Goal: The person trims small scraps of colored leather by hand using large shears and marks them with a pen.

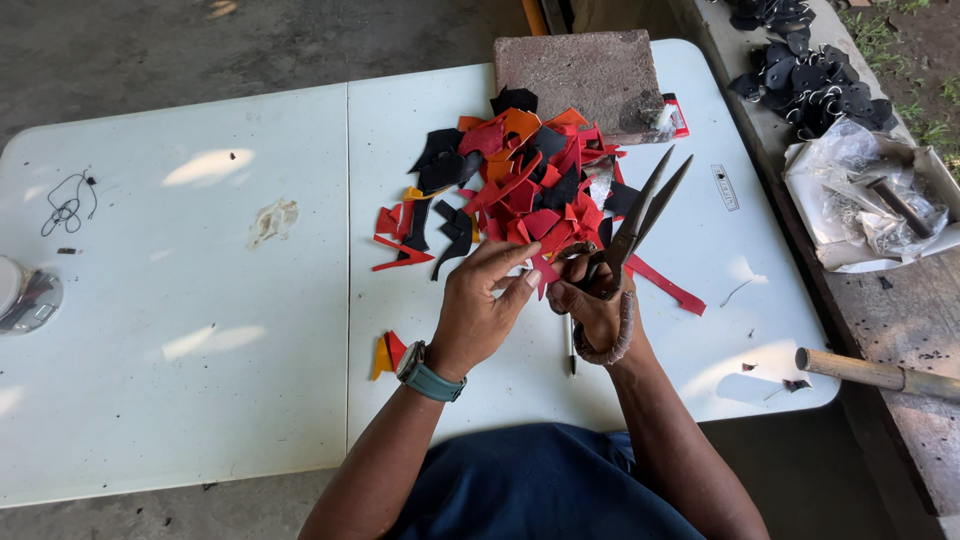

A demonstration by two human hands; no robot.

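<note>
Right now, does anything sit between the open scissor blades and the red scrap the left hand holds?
Nothing visible: the left hand pinches the red scrap right beside the scissors held in the right hand.

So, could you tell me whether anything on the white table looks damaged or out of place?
Yes: the white table has a scuffed, discoloured patch left of the scrap pile, and a rough brick sits at the far edge.
</note>
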